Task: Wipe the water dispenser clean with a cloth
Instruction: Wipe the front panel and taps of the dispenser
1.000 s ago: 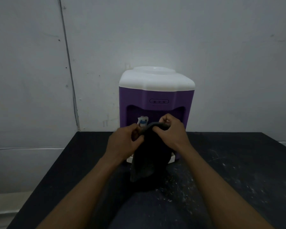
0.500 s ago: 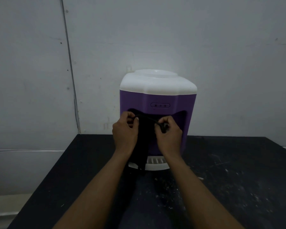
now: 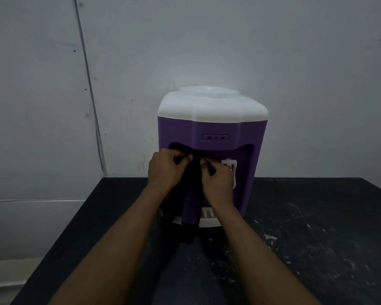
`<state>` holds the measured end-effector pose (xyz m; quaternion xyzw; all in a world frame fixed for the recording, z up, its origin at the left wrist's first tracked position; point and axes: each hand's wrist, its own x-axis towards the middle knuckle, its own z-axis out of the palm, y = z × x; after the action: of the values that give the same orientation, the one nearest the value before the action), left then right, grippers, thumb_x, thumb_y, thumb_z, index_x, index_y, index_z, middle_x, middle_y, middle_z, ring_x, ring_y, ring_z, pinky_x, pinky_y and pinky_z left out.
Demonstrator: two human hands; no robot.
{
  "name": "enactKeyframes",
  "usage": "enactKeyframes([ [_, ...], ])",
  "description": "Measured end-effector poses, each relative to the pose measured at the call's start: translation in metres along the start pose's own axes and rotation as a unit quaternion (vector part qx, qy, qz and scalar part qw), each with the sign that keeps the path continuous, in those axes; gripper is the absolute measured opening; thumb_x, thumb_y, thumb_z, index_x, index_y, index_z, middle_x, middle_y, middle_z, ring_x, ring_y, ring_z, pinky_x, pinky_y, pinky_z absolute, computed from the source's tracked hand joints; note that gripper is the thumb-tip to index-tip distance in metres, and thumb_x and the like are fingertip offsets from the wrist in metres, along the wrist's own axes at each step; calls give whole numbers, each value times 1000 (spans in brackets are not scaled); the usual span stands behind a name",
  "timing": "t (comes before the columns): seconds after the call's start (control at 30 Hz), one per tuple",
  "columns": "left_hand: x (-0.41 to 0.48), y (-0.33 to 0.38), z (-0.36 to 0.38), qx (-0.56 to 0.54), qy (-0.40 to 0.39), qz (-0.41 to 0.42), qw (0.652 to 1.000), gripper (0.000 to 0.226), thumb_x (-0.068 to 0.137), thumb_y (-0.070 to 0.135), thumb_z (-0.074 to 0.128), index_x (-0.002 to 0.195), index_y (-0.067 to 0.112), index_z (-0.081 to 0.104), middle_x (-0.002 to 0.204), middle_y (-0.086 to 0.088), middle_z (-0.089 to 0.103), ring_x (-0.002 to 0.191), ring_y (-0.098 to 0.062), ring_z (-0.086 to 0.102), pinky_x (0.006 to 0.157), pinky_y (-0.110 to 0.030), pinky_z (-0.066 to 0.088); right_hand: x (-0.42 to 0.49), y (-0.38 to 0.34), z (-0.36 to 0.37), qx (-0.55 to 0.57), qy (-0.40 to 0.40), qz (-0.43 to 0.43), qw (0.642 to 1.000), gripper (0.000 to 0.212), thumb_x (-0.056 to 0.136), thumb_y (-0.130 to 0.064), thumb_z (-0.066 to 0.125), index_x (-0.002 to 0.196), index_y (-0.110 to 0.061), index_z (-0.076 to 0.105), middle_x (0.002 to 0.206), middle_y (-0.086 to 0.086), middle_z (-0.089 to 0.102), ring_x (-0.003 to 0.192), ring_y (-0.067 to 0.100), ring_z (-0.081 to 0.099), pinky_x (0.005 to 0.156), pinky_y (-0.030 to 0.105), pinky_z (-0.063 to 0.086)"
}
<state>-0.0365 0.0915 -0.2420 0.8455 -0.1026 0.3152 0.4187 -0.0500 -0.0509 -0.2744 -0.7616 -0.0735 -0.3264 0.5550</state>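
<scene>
Both left hand (image 3: pixel 165 170) and right hand (image 3: pixel 216 181) pinch the dark cloth (image 3: pixel 190 208) in curled fingers (image 3: pixel 178 154) at the tap recess of the water dispenser (image 3: pixel 211 128), which stands at the tabletop's (image 3: pixel 317 216) far edge; wiping seems barely begun, top and sides left.

Left part of dispenser (image 3: pixel 211 128) front hidden behind cloth (image 3: pixel 190 194) and left hand (image 3: pixel 163 170). Tap (image 3: pixel 229 163) on dispenser's right partly behind right hand (image 3: pixel 218 181). Drip tray (image 3: pixel 209 221) at dispenser foot half covered by cloth. Panel dots (image 3: pixel 216 137) too small to read.
</scene>
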Motion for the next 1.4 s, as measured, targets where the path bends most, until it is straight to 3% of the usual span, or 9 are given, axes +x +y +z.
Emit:
enactKeyframes([
  [0.1,3,0,-6,18,26,35,999,20,86,39,79,91,20,82,83,8,77,68,-1,67,61,-23,54,6,-2,-4,-80,-12,-16,997,24,104,-25,56,92,-18,76,78,-9,69,68,6,62,57,12,44],
  [0.27,4,-2,-13,28,34,11,999,29,76,51,84,78,23,78,62,10,71,48,-1,64,50,-28,55,-2,-4,8,-110,12,-69,991,23,105,-19,52,125,-15,63,120,1,58,100,10,54,82,19,44],
  [0.37,5,-3,-19,128,129,85,980,33,76,54,83,76,22,75,67,9,70,57,-8,63,48,-18,38,-5,-7,16,-67,22,-69,995,23,105,-20,53,125,-19,64,121,-1,58,104,8,54,89,25,48],
  [0.53,9,-20,-24,150,201,127,960,55,85,55,74,110,10,55,101,-5,57,83,-15,53,52,-28,41,-5,-12,30,31,12,38,999,33,94,-49,68,119,-29,68,118,-10,67,113,6,59,96,27,50],
  [0.7,9,-34,-13,115,119,40,985,76,93,64,53,145,13,32,137,-8,46,108,-25,59,62,-40,53,1,-17,41,111,60,100,987,14,88,-32,77,99,-30,69,101,-16,70,100,1,63,94,32,55],
  [0.87,8,-29,4,111,98,32,988,78,94,64,26,145,6,36,134,-12,54,92,-32,64,61,-44,53,4,-13,41,186,82,149,968,8,92,-26,75,98,-27,72,100,-14,73,98,4,66,87,22,52],
  [1.13,14,-37,8,144,55,3,988,48,105,45,42,134,8,34,108,-17,62,63,-22,51,50,-29,29,-1,-14,50,175,98,134,971,26,86,-31,80,105,-26,63,103,-13,68,97,0,64,86,20,54],
  [1.27,13,-35,4,178,22,34,983,60,104,49,34,129,-4,43,93,-18,60,48,-16,36,45,-22,17,4,-10,41,169,73,142,973,22,88,-31,80,101,-26,64,99,-16,67,92,-4,62,78,12,48],
  [1.4,14,-32,-2,232,-12,20,973,74,100,54,16,132,-8,42,94,-16,55,45,-10,26,45,-22,16,8,-12,39,219,95,210,948,11,93,-32,75,96,-25,67,100,-8,70,94,8,65,84,22,53],
])
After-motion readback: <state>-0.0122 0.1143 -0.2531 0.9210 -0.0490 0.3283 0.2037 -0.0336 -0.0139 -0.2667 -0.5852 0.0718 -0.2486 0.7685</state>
